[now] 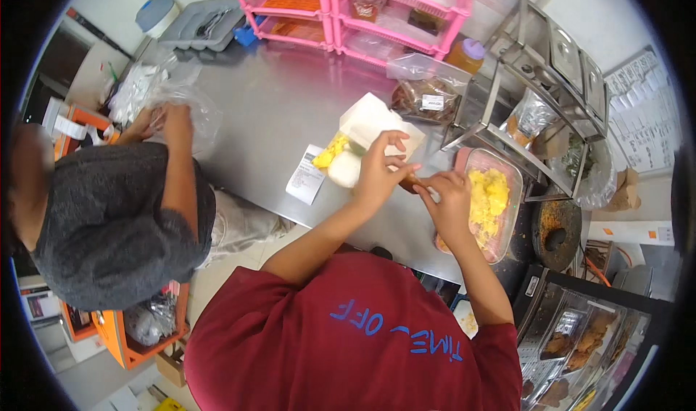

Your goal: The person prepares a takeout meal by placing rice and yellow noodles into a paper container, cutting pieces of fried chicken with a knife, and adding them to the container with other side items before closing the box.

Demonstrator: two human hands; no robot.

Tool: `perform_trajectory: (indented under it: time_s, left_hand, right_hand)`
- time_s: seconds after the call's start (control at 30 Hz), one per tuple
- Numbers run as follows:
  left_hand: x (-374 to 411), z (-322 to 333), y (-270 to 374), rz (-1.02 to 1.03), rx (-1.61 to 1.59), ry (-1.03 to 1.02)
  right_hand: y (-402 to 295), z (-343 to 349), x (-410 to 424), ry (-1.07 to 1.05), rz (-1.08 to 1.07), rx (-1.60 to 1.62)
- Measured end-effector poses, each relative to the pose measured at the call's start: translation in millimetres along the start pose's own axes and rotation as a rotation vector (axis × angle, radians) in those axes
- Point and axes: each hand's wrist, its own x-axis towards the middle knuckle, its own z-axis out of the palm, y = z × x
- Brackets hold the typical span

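Between my two hands, above the steel table, is a small brown item (412, 183), perhaps a sauce packet or a sausage; I cannot tell which. The fingers of my left hand (383, 166) are at its left end, and my right hand (447, 193) pinches its right end. Beyond my left hand stands an opened white paper food box (370, 120). A mound of white rice (344, 169) and yellow scrambled egg (330, 152) show beside it. A printed receipt (305, 176) lies left of the rice. Right of my right hand is a clear tub of scrambled egg (514, 215).
A co-worker (119, 215) at the left handles plastic bags (201, 120). Pink shelves (329, 14) and a grey cutlery tray (185, 24) stand at the back. A bag of brown food (416, 98) lies beside a steel rack (489, 103); a stone mortar (555, 237) is at the right.
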Motion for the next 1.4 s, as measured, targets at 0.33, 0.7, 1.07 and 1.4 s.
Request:
perform_trajectory:
  time_s: [0.33, 0.7, 1.07, 1.4]
  left_hand:
    - [-57, -120, -17, 0.054, 0.666, 0.284]
    - [-129, -102, -70, -0.997, -0.261, 0.019]
    - [-96, -99, -122, -0.196, 0.407, 0.235]
    - [-65, -125, -150, -0.411, 0.644, 0.317]
  right_hand:
    - [-17, 115, 43, 0.029, -0.07, 0.063]
    - [-1, 151, 29, 0.312, 0.144, 0.261]
    - [30, 190, -36, 0.059, 0.93, 1.183]
    - [3, 215, 12, -0.006, 0.922, 1.234]
